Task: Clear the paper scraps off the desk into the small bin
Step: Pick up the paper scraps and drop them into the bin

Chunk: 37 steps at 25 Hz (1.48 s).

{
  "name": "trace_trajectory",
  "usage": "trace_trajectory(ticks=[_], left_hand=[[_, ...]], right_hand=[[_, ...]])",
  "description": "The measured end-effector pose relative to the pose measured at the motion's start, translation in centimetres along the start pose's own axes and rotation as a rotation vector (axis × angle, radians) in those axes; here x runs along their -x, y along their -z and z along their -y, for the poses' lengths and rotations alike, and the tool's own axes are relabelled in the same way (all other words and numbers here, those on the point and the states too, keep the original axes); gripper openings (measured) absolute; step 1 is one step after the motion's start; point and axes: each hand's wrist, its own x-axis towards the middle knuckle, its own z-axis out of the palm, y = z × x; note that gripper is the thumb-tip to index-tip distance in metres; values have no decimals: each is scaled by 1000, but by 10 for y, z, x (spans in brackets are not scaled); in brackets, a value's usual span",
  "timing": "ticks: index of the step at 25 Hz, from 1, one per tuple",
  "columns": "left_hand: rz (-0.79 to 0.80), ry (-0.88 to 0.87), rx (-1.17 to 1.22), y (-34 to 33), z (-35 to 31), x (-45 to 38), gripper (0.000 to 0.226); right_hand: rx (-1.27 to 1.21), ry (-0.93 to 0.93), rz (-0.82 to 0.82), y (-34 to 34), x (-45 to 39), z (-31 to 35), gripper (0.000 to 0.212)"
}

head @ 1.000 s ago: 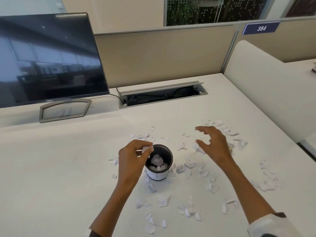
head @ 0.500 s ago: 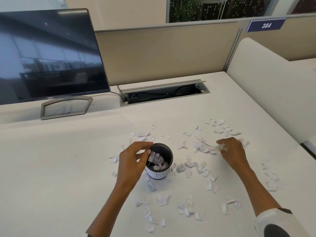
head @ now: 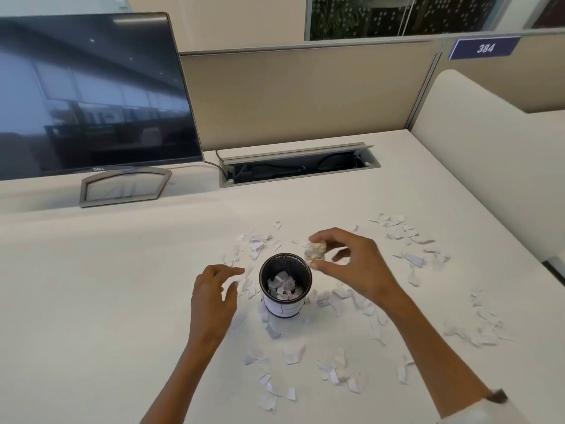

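A small black mesh bin (head: 285,284) with a white band stands on the white desk (head: 107,301) and holds several scraps. My right hand (head: 351,264) hovers just right of the bin's rim, pinching a bunch of paper scraps (head: 316,250) between thumb and fingers. My left hand (head: 214,296) is left of the bin, low over the desk, fingers spread and holding nothing. Loose white paper scraps (head: 406,240) lie scattered around the bin, mostly to the right and in front.
A Dell monitor (head: 85,96) on a grey stand sits at the back left. An open cable tray (head: 299,165) is set into the desk behind the bin. A beige partition runs along the back and a white divider (head: 489,166) stands at the right.
My left hand dropped its scrap into the bin and drew back to the left, now open. My right hand gathered scraps on the right and carried them up beside the bin's rim.
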Motion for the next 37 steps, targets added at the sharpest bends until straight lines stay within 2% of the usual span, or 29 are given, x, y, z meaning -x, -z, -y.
trace_trajectory(ticks=[2,4,6,10,16,22,27,29,32,35,37], left_hand=[[69,46,-99,0,11,3,29],[130,78,-186,-2,20,6,39],[171,121,-254,-4,27,8,53],[303,147,-302,-12,35,14,64],[571,69,-393,-16,37,25,114],[453,32,-174,-12,32,33,109],[426,-41,-372,-7,31,47,109],[446,5,-486,-5,33,56,120],[512,69,-674,-5,36,68,137],[567,95,-668,-6,37,78,144],[577,79,-653,-11,33,87,147]], right_hand=[[55,41,76,-17,-1,8,34],[87,38,118,-29,-2,7,35],[94,21,132,-35,-1,4,36],[111,7,146,-41,-1,-2,39],[331,32,198,-50,-5,-6,40],[270,19,173,-47,0,-2,41],[124,17,38,-30,28,-3,38],[114,-40,-6,-23,44,-10,40],[293,-215,9,-14,69,-31,53],[523,-468,164,-15,96,-52,81],[615,-562,287,-23,110,-59,97]])
